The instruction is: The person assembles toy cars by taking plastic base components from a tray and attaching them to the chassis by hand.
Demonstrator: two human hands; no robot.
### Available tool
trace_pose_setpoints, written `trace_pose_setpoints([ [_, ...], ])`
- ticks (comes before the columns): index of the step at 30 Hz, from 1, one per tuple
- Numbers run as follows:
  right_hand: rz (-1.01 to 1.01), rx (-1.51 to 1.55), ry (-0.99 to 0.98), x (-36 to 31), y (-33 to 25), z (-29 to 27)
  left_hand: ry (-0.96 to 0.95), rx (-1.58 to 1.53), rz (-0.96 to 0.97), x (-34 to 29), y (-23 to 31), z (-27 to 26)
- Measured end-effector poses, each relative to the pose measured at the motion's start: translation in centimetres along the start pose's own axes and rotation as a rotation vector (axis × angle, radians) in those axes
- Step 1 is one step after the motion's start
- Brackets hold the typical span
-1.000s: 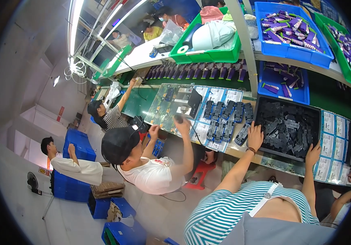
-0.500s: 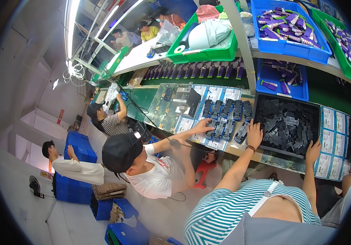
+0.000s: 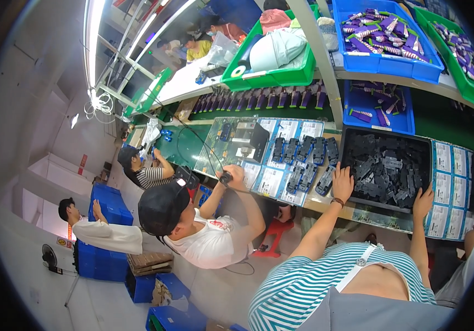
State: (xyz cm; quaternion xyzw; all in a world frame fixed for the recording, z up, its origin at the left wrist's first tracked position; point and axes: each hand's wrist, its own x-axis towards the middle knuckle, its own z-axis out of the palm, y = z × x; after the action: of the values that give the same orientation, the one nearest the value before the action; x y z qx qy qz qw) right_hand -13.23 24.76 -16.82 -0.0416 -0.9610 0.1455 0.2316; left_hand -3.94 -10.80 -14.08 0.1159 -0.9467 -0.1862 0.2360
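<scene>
My left hand [image 3: 343, 183] lies at the front left corner of a black tray [image 3: 387, 205], its fingers stretched out. Beside it, a toy car [image 3: 325, 181] with a dark underside rests on the bench. At the tray's front right corner is my right hand [image 3: 423, 203], fingers extended against the rim. Many loose black plastic chassis parts [image 3: 387, 168] fill the tray. Left of it stand two rows of toy cars [image 3: 304, 149], dark undersides up with blue edges. A co-worker's hand [image 3: 237, 176] holds a small dark piece over the bench edge.
Printed label sheets [image 3: 450, 182] cover the bench right of the tray; more lie under the cars. Blue bins [image 3: 391, 65] of purple parts stand behind, one on the shelf, one below. A shelf post [image 3: 320, 71] rises behind the cars. A co-worker in a cap [image 3: 165, 207] sits close on my left.
The co-worker's hand has left the car rows and moved left with a dark piece; the front row's leftmost car has gone. My hands stay in place at the tray.
</scene>
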Motion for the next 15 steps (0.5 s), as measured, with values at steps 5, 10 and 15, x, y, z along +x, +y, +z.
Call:
trace_pose_setpoints([
  [5, 0.041, -0.002, -0.009, 0.1, 0.0, 0.1, 0.004, 0.021, 0.003, 0.4, 0.3, -0.3],
  [10, 0.075, 0.023, -0.064, 0.0, 0.2, 0.1, 0.002, 0.038, 0.007, 0.0, 0.2, 0.0],
  [15, 0.115, 0.09, -0.062, -0.2, 1.0, -0.3, -0.025, 0.059, 0.027, -0.2, 0.8, 0.3],
])
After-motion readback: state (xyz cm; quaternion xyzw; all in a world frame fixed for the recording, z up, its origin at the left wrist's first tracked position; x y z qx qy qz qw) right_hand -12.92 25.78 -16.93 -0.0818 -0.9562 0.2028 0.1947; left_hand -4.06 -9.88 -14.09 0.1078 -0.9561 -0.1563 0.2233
